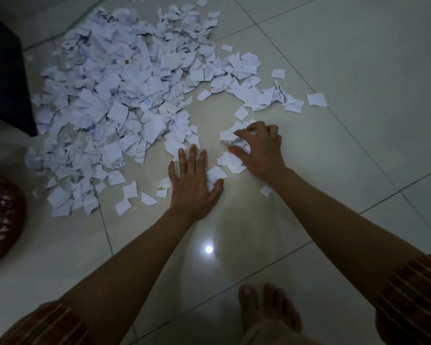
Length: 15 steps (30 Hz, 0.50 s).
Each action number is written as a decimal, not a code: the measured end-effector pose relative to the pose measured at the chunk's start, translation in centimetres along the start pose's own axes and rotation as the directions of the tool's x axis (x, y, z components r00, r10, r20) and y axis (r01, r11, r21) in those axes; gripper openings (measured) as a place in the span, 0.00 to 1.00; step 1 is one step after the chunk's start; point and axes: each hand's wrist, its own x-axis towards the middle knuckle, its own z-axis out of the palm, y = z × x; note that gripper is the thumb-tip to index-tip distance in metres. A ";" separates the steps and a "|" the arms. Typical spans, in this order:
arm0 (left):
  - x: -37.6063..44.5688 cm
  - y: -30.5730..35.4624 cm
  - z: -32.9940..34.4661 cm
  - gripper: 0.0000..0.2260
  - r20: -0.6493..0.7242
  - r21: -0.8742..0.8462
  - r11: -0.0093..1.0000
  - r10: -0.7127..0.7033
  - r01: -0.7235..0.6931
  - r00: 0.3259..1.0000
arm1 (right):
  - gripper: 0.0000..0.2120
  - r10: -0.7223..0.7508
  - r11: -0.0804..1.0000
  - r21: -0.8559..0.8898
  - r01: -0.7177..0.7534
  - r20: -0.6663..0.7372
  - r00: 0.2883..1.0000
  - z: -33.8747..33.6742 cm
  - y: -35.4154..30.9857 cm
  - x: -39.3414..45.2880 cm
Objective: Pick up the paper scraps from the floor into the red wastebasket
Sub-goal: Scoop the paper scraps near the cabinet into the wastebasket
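Note:
A big heap of white paper scraps (115, 95) covers the tiled floor at upper left, with looser scraps (271, 95) trailing to the right. My right hand (261, 150) has its fingers curled round a small clump of crumpled scraps (230, 135) on the floor. My left hand (192, 183) lies flat with straight fingers on the tile, its thumb against a scrap (215, 174). The red wastebasket (0, 217) shows only partly at the left edge, its lattice wall in view.
A dark furniture block (5, 78) stands at the upper left beside the heap. My bare foot (266, 310) is planted at the bottom centre. A lamp reflection (208, 249) shines on the glossy tiles between my forearms. Bare tile stretches to the right.

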 end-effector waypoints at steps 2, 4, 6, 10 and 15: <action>0.3 0.5 0.0 0.36 -0.001 -0.014 1.000 0.014 -0.014 1.000 | 0.25 -0.018 1.000 0.025 0.018 0.000 1.000 -0.4 0.5 -0.5; 0.6 0.8 0.0 0.36 0.009 -0.036 0.999 0.010 -0.010 1.000 | 0.30 -0.011 1.000 -0.013 0.011 -0.040 0.999 -0.6 0.7 -1.8; 1.0 1.2 0.0 0.36 0.042 -0.073 0.997 0.005 -0.002 0.999 | 0.37 0.009 0.996 -0.091 -0.015 -0.068 0.998 -0.6 0.6 -3.7; 1.6 1.1 -0.5 0.33 0.068 -0.123 0.992 0.022 -0.013 0.997 | 0.53 0.094 0.984 -0.158 -0.085 0.054 0.994 -0.2 0.2 -6.7; 1.5 0.0 -1.9 0.31 -0.052 -0.161 0.987 -0.009 0.001 0.999 | 0.57 0.063 0.986 -0.163 -0.047 0.097 0.993 0.9 -1.6 -4.4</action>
